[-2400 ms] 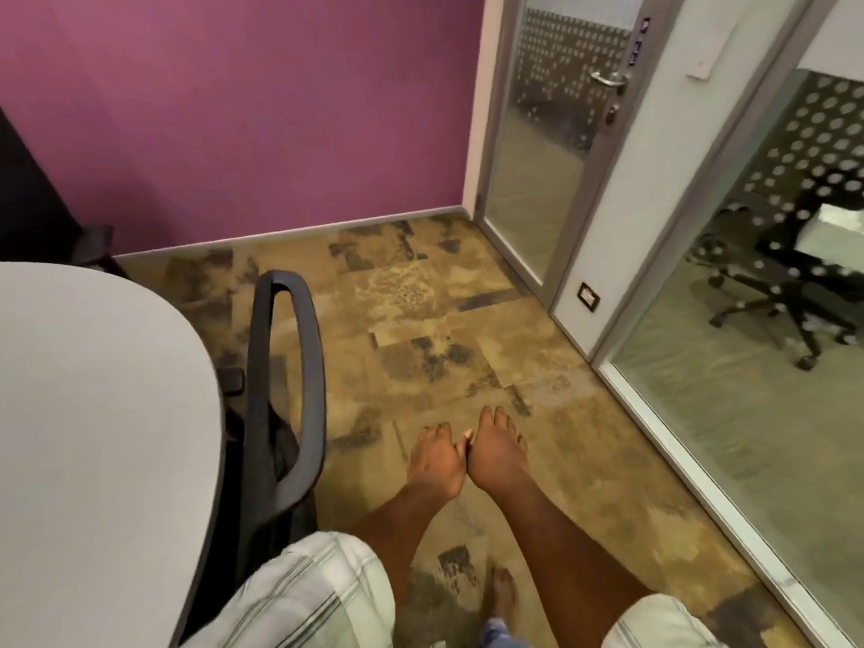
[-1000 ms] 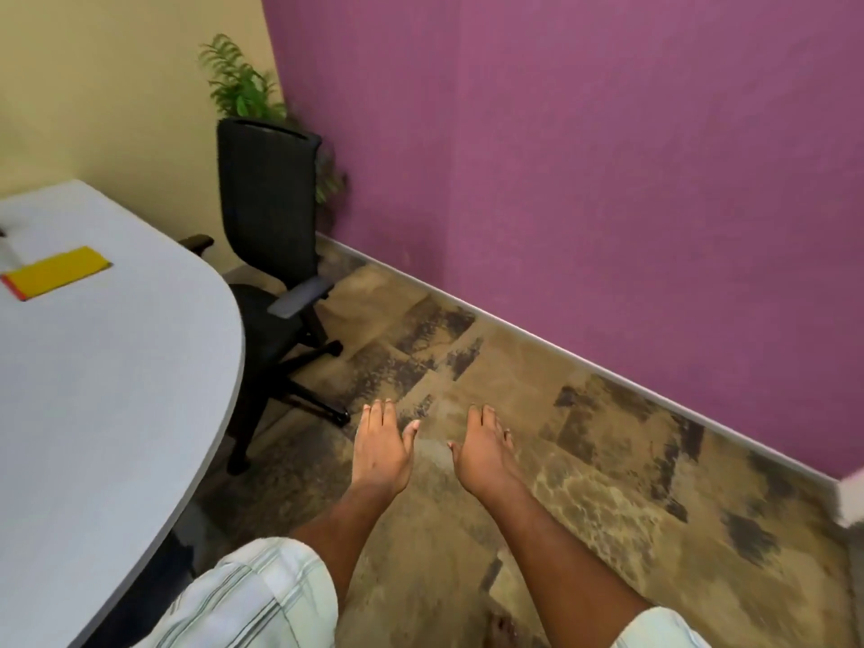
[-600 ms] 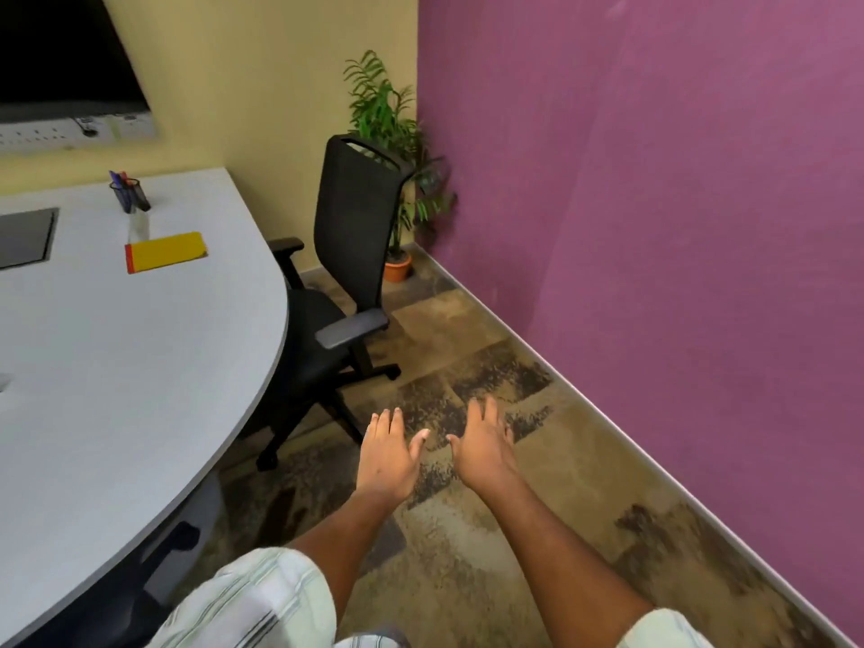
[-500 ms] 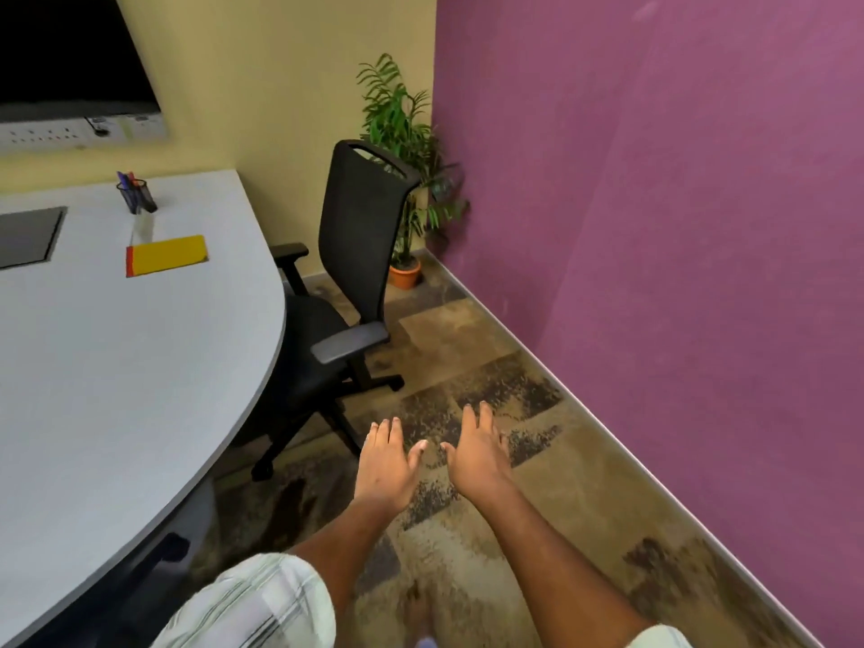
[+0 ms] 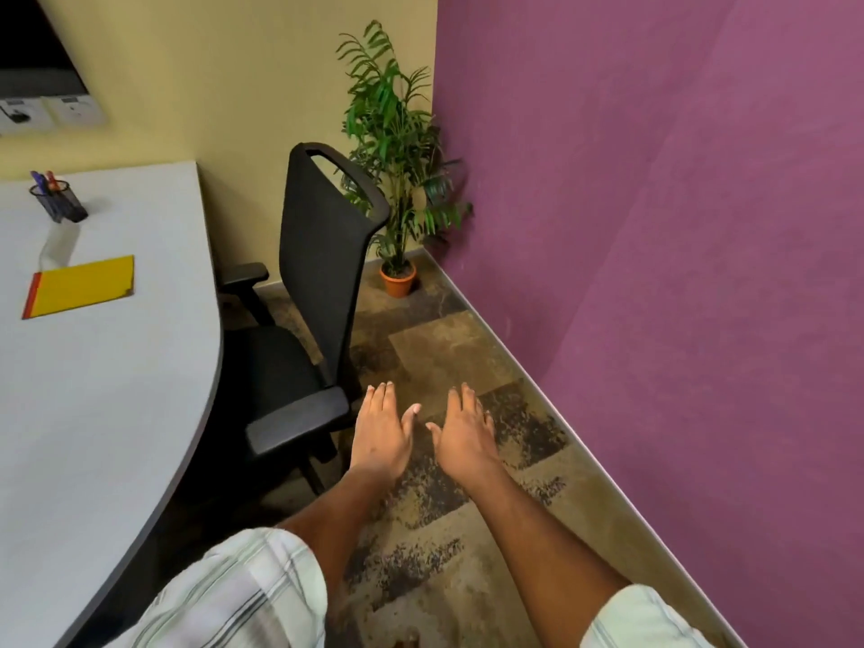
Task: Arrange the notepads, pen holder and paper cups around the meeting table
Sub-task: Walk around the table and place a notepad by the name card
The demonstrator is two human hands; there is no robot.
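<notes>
A yellow notepad (image 5: 80, 286) with a red spine is laid flat on the grey meeting table (image 5: 107, 390); a black mesh pen holder (image 5: 58, 202) is stood beyond it.

From my feed, the meeting table (image 5: 93, 413) runs off the left and bottom edges, so I can't see most of its top or whatever lies there. The dark screen (image 5: 32, 39) at upper left is cut by the corner. The wall sockets (image 5: 51, 112) beneath it are blurred, and one runs off the left edge. In the pen holder (image 5: 58, 201) I can't count the pens. The office chair (image 5: 299, 320) hides its own base, and the table edge covers part of its seat. Both sleeves (image 5: 234, 596) leave the frame at the bottom.
</notes>
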